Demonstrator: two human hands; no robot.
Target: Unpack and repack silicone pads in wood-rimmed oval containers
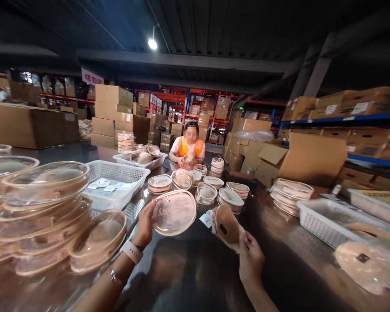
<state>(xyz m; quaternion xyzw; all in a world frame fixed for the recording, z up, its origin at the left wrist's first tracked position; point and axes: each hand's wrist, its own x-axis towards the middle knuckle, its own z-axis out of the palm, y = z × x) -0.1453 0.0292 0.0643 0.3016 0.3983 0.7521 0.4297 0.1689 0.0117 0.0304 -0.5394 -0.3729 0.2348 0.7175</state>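
My left hand (pixel 144 225), wearing a white-banded watch and a bracelet, grips the edge of an oval clear plastic case (pixel 174 212) with a pinkish tint and faint lettering. My right hand (pixel 251 258) pinches the lower right end of a beige oval piece (pixel 227 227) with a dark label and a pale, ragged-looking rim. A small white tag (pixel 206 219) shows at that piece's left edge. The two held things are apart, both above the dark table (pixel 182 277). Just beyond them stand several oval cases (pixel 230 197), some with pale contents.
Stacked filled cases (pixel 45 182) crowd the left. A white basket (pixel 117 199) holds paper slips; another basket (pixel 159 162) lies behind it. Across the table sits a person in an orange vest (pixel 183 149). At right are a case stack (pixel 290 197), a basket (pixel 325 225) and a beige piece (pixel 354 268).
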